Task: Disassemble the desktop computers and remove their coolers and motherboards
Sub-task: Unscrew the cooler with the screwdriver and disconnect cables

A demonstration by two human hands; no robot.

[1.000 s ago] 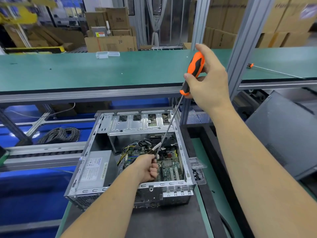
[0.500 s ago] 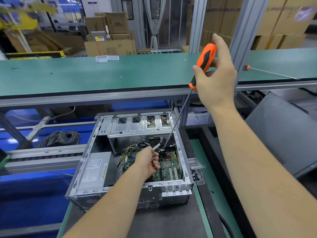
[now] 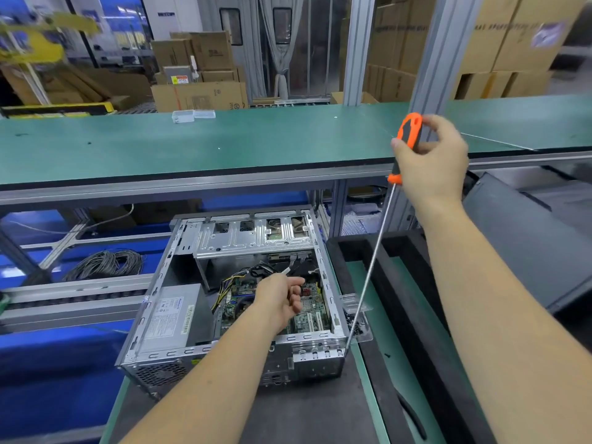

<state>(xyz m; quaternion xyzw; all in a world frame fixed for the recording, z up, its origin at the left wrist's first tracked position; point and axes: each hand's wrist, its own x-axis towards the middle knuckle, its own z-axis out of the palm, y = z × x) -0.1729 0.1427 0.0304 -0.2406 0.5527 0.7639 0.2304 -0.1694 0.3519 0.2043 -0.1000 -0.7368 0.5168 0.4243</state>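
An open desktop case [image 3: 159, 285] lies on the bench, with its grey power supply [image 3: 169, 315] at the left and a metal drive cage [image 3: 253, 238] at the far end. The green motherboard [image 3: 309, 318] shows at the right under loose cables [image 3: 246, 274]. My left hand [image 3: 278, 302] is inside the case over the board, fingers curled; whether it holds anything is hidden. Up at the right, my right hand [image 3: 432, 168] grips the orange-black handle of a long screwdriver [image 3: 408, 133]. Its tip hangs outside the case's near right corner.
A clear box of screws [image 3: 358, 318] sits against the case's right side. Black foam trays [image 3: 400, 283] and a dark case panel [image 3: 528, 245] lie to the right. A green shelf [image 3: 224, 145] overhangs the case, and an aluminium post [image 3: 432, 59] stands behind my right hand. Coiled cables [image 3: 105, 264] lie left.
My right hand swung the screwdriver right, and its tip left the motherboard and now hangs outside the case by the screw box. My left hand stayed over the board.
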